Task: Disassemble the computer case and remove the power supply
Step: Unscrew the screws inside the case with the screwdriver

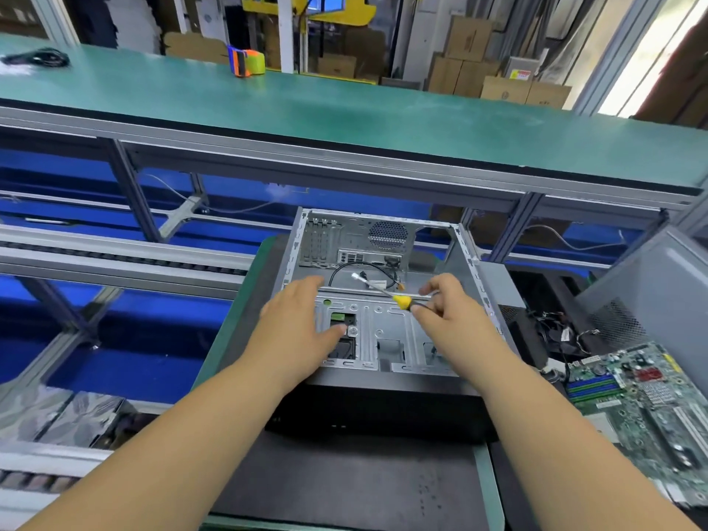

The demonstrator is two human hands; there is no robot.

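Open PC case (383, 300) on dark mat (344, 480), side off, mainboard (643, 408) already out at right. L hand (302, 323) flat, fingers straight, bracing drive cage (375, 335); R hand (448, 308) pinching yellow-handled screwdriver (398, 300). PSU not visible. Next, prob.: seat tip on a cage screw.

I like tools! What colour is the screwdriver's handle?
Yellow and black, on the screwdriver in the right hand; head view.
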